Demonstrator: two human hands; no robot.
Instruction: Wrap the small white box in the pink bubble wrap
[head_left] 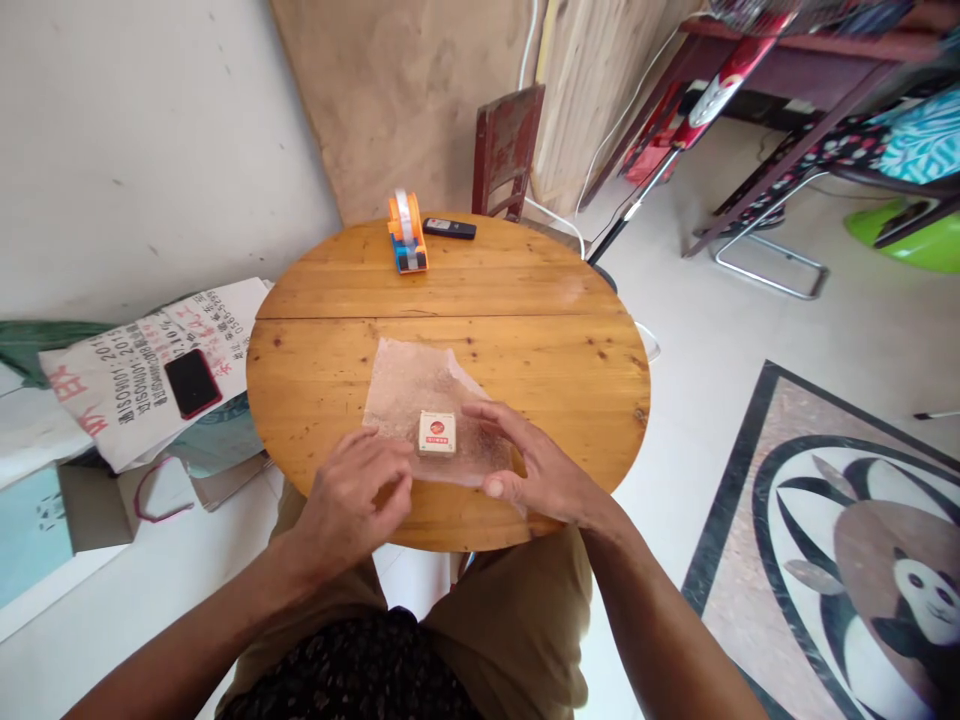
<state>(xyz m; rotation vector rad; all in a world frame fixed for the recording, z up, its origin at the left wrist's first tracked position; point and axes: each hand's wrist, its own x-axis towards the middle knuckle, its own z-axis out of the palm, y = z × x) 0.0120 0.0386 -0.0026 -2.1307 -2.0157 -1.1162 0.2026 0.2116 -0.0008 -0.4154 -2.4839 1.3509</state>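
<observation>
Translucent, thin plastic wrapping sheet lies flat on the round wooden table, near the edge closest to the person. On its near part stands a small square cream-coloured box with a red round label.

The left hand rests at the sheet's near left corner, fingers curled loosely and holding nothing; its fingertips are just beside the box. The right hand lies spread on the right side of the sheet, fingers long and a little apart, pressing the film down, and grips nothing.

The box looks light and stiff, so it is probably best taken by two opposite sides. The sheet looks soft, very light and slippery; it would likely crease easily, so its corners seem the best places to pinch.

Far on the table stand an orange tape dispenser and a black remote control.
</observation>
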